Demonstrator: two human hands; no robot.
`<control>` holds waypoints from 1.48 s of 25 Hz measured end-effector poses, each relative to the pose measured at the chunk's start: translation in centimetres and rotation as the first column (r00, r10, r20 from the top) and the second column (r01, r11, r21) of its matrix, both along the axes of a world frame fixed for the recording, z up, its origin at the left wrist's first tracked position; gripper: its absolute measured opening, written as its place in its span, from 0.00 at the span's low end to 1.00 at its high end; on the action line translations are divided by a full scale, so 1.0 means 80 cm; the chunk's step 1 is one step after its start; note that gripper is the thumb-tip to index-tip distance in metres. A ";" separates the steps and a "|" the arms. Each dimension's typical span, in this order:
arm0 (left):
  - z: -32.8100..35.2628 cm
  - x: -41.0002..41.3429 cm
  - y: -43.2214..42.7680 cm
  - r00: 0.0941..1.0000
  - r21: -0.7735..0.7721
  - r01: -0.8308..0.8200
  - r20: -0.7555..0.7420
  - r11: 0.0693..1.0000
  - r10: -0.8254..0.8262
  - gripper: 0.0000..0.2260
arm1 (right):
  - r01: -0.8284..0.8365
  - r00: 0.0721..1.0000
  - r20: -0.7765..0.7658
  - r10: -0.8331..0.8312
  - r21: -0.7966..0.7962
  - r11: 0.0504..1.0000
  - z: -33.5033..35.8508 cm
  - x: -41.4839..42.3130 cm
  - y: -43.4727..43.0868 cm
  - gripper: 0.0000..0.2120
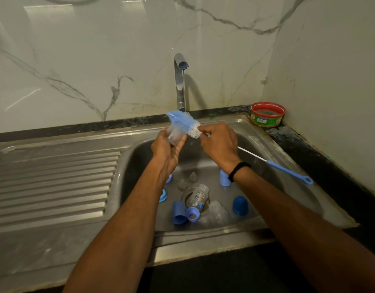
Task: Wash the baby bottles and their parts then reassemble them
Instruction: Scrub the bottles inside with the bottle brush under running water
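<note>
While a thin stream runs from the curved chrome tap point(179, 85), the left hand point(168, 149) curls round a small clear plastic baby bottle point(174, 136) just below the tap's spout. The right hand point(219, 144) grips the long blue-and-white bristled bottle brush point(183, 123), whose bristles lie across the bottle's upper end. Below the tap, blue caps point(239, 205), blue rings point(163, 195) and clear bottles point(198, 197) lie in the steel sink point(137, 161).

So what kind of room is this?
Probably a home kitchen: a steel sink with a ribbed draining board, a running tap, and a tub of what looks like dish soap in the corner.
</note>
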State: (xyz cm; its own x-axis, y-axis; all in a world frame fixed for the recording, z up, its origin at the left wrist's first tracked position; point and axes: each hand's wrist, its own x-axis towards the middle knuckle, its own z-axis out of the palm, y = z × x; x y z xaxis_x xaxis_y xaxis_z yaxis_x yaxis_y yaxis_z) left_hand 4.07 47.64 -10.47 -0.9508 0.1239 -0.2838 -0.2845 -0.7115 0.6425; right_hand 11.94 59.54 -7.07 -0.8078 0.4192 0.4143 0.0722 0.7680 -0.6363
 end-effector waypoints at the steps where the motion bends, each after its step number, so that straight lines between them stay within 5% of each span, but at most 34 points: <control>1: 0.000 0.001 0.001 1.000 0.034 0.022 0.017 0.999 -0.023 0.14 | -0.005 1.000 -0.013 0.005 0.003 1.000 -0.001 -0.002 -0.002 0.14; 5: 0.004 0.008 0.002 0.992 0.019 0.124 0.035 0.992 -0.125 0.15 | 0.034 0.998 -0.052 -0.034 0.000 0.999 -0.004 -0.008 0.003 0.15; 13: -0.012 -0.007 -0.026 0.988 -0.402 0.156 0.056 0.902 -0.146 0.13 | 0.047 0.999 0.007 -0.047 -0.113 0.992 0.006 -0.003 0.029 0.14; 15: -0.015 -0.003 -0.031 0.970 -0.523 0.234 0.074 0.820 -0.230 0.11 | 0.063 0.997 0.049 -0.057 -0.137 0.989 0.008 -0.002 0.037 0.15; 19: -0.030 0.000 -0.040 0.948 -0.829 0.219 0.056 0.514 -0.315 0.05 | 0.101 0.993 0.080 -0.088 -0.184 0.978 0.013 0.004 0.054 0.14; 23: -0.041 -0.004 -0.022 0.961 -0.865 0.098 -0.045 0.492 -0.272 0.10 | 0.096 0.994 0.073 -0.081 -0.238 0.966 0.014 0.007 0.060 0.13; 25: -0.049 -0.010 0.003 0.951 -0.909 0.070 -0.064 0.410 -0.304 0.18 | 0.093 0.994 0.074 -0.077 -0.244 0.965 0.013 0.006 0.061 0.12; 29: -0.071 -0.012 0.064 0.892 -0.947 0.185 0.050 0.262 -0.450 0.24 | 0.104 0.994 0.069 -0.090 -0.236 0.966 0.014 0.005 0.072 0.10; 37: -0.111 -0.039 0.113 0.839 -0.946 0.292 0.182 0.141 -0.512 0.27 | 0.116 0.993 0.056 -0.107 -0.196 0.974 0.006 -0.003 0.080 0.08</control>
State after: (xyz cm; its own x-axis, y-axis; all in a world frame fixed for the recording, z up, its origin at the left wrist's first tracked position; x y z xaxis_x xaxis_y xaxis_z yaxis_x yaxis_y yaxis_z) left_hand 0.94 56.65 -19.33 -0.8921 0.2638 -0.3667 -0.1518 0.5896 0.7933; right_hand 11.67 65.92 -6.59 -0.7671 0.5781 0.2781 0.1827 0.6124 -0.7691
